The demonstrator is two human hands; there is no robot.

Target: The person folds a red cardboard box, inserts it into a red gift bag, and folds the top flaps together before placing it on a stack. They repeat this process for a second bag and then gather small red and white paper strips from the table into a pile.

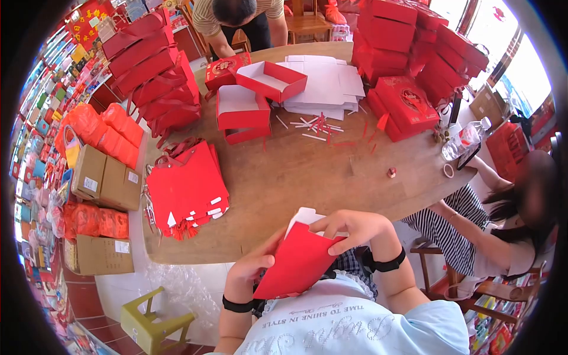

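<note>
Head view, near edge of the bench (307, 171): both hands are closed on one red card blank (296, 263), held up in the air over the person's lap, just short of the bench edge and not resting on it. The left hand (251, 269) pinches the blank's left edge. The right hand (355, 228) hooks its fingers over the top right corner, where the white inner face (305, 216) shows above the red. The blank is tilted, upper end toward the bench.

Judgement on the step in hand: this looks like folding or opening the blank along its creases. It would go best with the left pinch kept close to the crease line and the right fingers pressing evenly along the top, so the card bends at the score and not across the panel. Lowering it onto the wood would give firmer support.

Edges and room: a broad bare patch of bench lies directly ahead of the hands. To the left of it a fanned stack of red bags (186, 186) overhangs toward the bench edge. Further off lie open red box trays (272, 80), white card sheets (322, 86) and loose paper strips (319, 124). A small tape roll (449, 170) and a water bottle (464, 139) sit near the right rim, beside a seated person (467, 231) close to the right elbow; sideways room is tighter there. A second person (236, 18) stands at the far side. A yellow stool (151, 322) stands on the floor at lower left.
</note>
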